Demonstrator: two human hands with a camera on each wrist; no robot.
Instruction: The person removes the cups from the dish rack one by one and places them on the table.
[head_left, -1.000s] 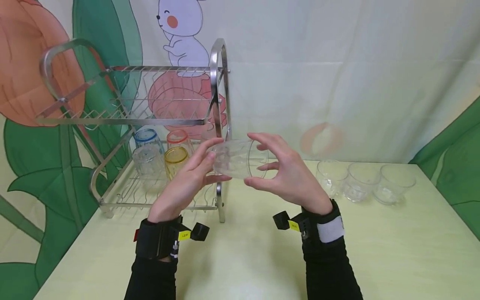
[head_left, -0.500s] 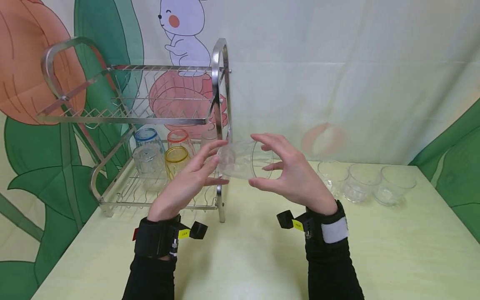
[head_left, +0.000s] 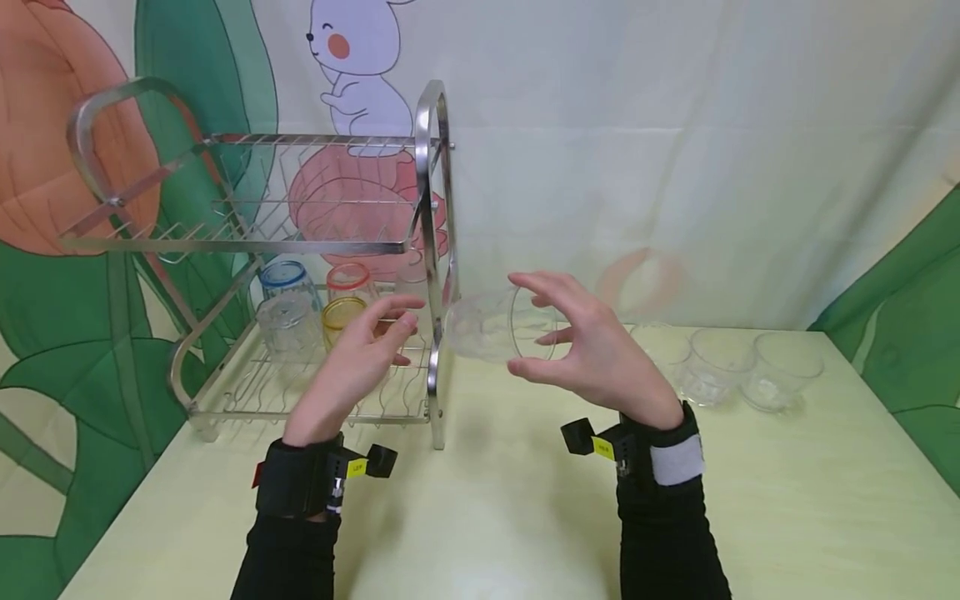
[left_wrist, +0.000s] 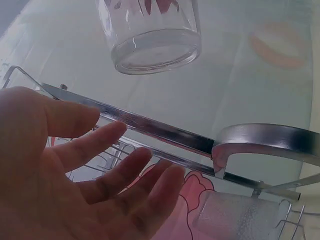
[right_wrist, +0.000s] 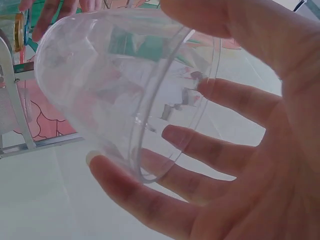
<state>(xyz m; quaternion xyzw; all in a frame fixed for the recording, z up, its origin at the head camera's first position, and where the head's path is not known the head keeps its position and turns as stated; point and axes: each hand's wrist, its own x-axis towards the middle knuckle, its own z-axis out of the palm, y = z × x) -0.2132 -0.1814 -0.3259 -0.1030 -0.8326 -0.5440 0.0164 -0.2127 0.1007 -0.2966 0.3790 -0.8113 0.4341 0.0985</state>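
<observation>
Centre of frame: one clear glass [head_left: 483, 327], sideways in mid-air, my right hand [head_left: 592, 350] gripping its rim end.
Left hand [head_left: 356, 358], left of centre: fingers relaxed, holding nothing, off the glass, before the metal rack [head_left: 300, 247]. I judge the step one-handed handling; the next move calls for steady grip, clear of the rack.

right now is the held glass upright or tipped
Tipped: the glass is sideways, rim toward the right hand, base toward the rack.
</observation>
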